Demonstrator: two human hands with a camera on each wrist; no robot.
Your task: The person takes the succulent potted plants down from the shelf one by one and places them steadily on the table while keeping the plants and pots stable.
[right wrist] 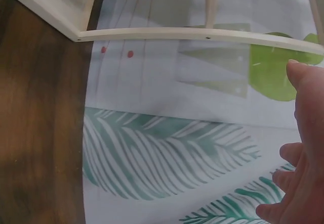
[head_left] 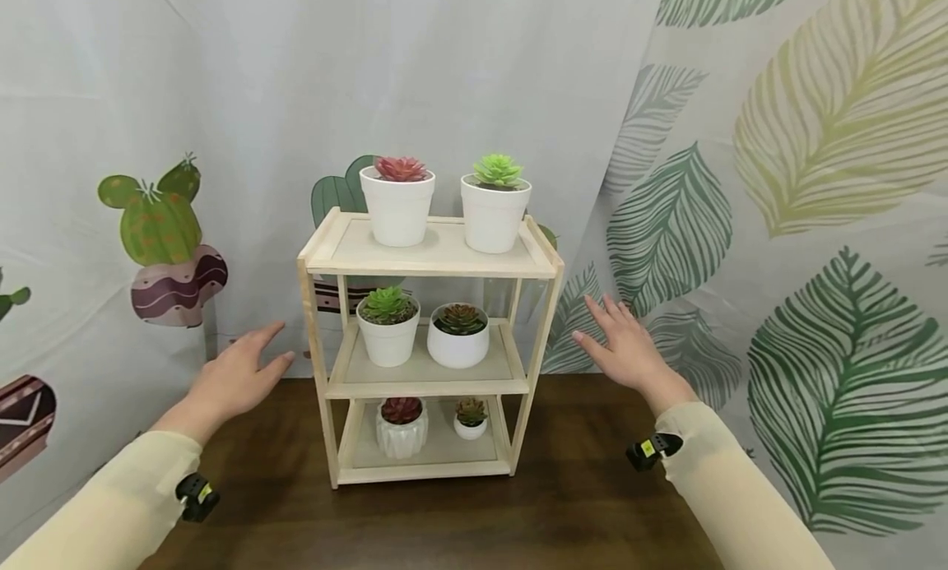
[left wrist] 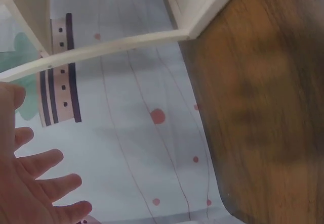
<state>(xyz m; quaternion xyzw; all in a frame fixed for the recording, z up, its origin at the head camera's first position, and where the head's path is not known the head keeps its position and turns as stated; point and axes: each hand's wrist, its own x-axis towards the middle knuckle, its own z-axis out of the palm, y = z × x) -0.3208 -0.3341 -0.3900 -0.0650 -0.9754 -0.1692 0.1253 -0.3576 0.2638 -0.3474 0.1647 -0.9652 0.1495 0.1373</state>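
Note:
A pale wooden three-tier shelf (head_left: 437, 387) stands on the table. My left hand (head_left: 239, 374) hovers beside its left side, fingers extended and holding nothing. On the other side my right hand (head_left: 624, 345) is raised, fingers spread, also apart from the frame. The top tier bears a red succulent in a white pot (head_left: 398, 212) and a bright green one in a white pot (head_left: 494, 218). Midway down sit a green succulent pot (head_left: 388, 340) and a round white bowl pot (head_left: 457, 346). At the bottom are a ribbed white pot (head_left: 402, 435) and a tiny white pot (head_left: 470, 430).
The dark wooden table (head_left: 444, 525) extends in front of the shelf and to both sides. Close behind hangs a pale curtain (head_left: 281, 101) printed with cacti; leaf-printed fabric (head_left: 822, 373) runs along the right. Each wrist wears a black strap device (head_left: 197, 497).

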